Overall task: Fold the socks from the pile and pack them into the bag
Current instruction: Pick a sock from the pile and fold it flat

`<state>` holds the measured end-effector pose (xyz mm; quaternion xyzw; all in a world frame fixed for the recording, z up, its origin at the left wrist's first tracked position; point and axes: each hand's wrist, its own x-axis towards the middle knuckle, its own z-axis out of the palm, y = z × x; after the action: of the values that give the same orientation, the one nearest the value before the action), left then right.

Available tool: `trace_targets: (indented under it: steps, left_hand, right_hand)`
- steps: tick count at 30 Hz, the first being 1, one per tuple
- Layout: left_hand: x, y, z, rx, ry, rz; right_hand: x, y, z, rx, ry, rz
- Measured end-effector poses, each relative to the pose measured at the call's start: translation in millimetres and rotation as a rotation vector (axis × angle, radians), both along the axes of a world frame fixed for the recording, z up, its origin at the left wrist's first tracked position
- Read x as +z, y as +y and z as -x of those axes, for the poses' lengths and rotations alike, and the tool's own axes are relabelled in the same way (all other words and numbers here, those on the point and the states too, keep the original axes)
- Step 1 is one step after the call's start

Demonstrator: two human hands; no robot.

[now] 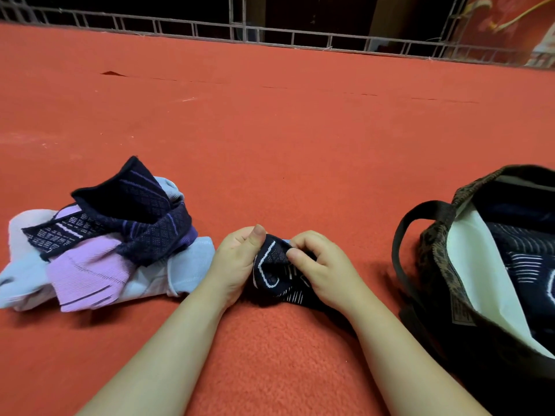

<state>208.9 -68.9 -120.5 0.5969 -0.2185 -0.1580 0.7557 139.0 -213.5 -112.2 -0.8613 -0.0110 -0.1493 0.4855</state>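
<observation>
A dark navy sock point(274, 273) with white line patterns lies bunched on the red carpet between my hands. My left hand point(235, 262) grips its left side, thumb pressed on the top edge. My right hand point(318, 267) pinches the fabric from the right with curled fingers. A pile of socks point(99, 244), navy, pink and pale blue, sits to the left on the carpet. An open dark bag point(468, 265) with a patterned rim and white lining stands at the right; folded navy socks point(528, 259) lie inside it.
Red carpet point(270, 130) stretches far ahead. A metal truss railing point(270, 34) runs along the far edge. The bag's dark handle loop point(402, 244) arches toward my right hand.
</observation>
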Motion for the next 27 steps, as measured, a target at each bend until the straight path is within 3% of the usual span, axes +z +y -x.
trace_targets:
  steps: [3, 7, 9, 12, 14, 19, 22, 24, 27]
  left_hand:
    - [-4.4, -1.4, -3.6, 0.079, -0.026, 0.013]
    - [-4.6, -2.1, -6.1, 0.097, 0.043, 0.076]
    - [-2.4, -2.8, -5.7, 0.062, 0.102, 0.148]
    - [-2.6, -1.3, -6.6, -0.047, 0.144, 0.264]
    - [-3.1, 2.3, -7.9, -0.123, 0.165, 0.35]
    - [-2.8, 4.5, -3.2, -0.177, 0.113, 0.301]
    - [-2.0, 4.4, -12.6, 0.006, 0.255, 0.35]
    - [-0.5, 7.5, -22.0, 0.168, 0.4, 0.43]
    - [1.5, 6.7, -25.6, 0.313, 0.449, 0.503]
  right_hand:
    - [4.1, 1.7, 2.9, 0.056, -0.022, -0.39]
    - [6.2, 4.2, 2.8, 0.077, -0.041, -0.629]
    - [7.7, -0.5, 1.3, 0.076, -0.024, -0.559]
    - [8.2, -7.6, 0.4, 0.053, -0.004, -0.22]
    - [4.5, -11.4, -0.5, 0.009, -0.036, -0.173]
    - [-8.5, -14.7, -3.6, 0.014, 0.04, -0.429]
    - [-11.9, -16.1, -5.5, 0.007, 0.039, -0.569]
    - [-10.5, -17.3, -4.6, 0.009, 0.122, -0.403]
    - [-8.7, -18.5, -3.3, 0.079, 0.217, 0.208]
